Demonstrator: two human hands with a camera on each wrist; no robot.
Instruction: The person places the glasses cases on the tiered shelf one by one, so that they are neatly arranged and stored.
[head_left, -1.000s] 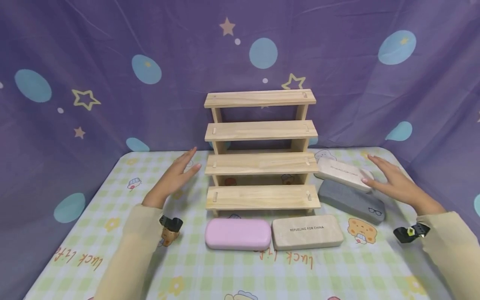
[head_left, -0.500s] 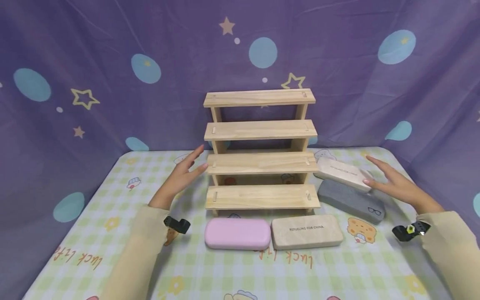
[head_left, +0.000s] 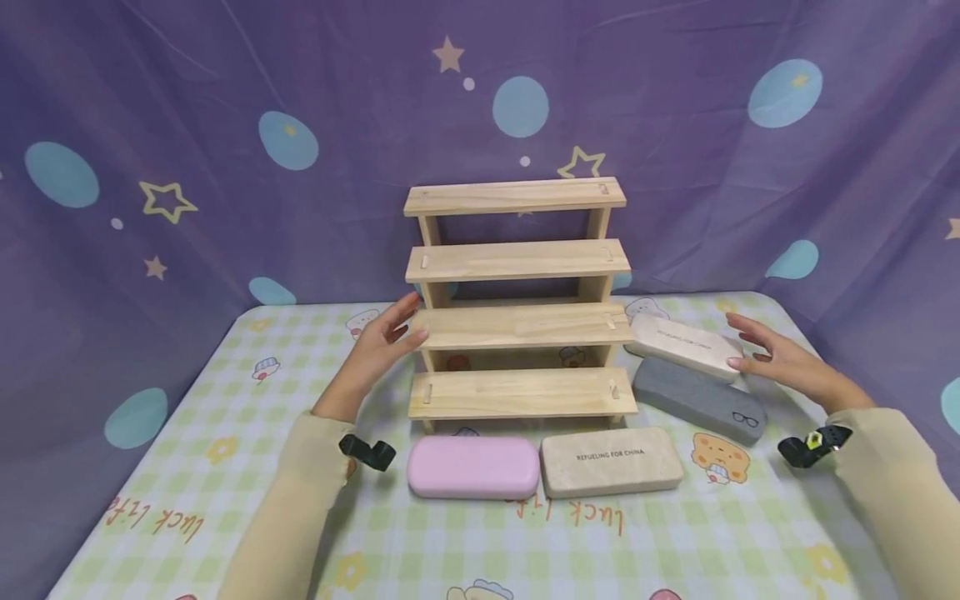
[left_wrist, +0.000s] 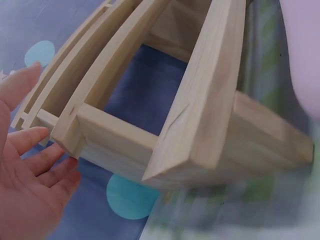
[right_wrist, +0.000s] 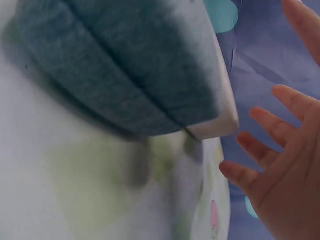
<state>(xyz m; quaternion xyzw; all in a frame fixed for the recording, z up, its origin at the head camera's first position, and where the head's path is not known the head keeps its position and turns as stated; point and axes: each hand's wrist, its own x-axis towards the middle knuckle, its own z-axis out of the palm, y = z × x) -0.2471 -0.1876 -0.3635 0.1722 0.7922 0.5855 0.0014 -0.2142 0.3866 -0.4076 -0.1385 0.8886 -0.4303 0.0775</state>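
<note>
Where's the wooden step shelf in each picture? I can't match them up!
Head: the wooden step shelf stands in the middle.
Left wrist: it's big and slanted, across the top and middle.
Right wrist: not in it; a grey case shows at the upper left.
Shared landmark: the purple cloth with blue spots, behind everything.

Shelf on table, backdrop behind; two cases before it, two other cases at right.

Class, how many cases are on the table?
4: pink case and beige case in front of the wooden rack; grey case and whitish case to its right.
</note>
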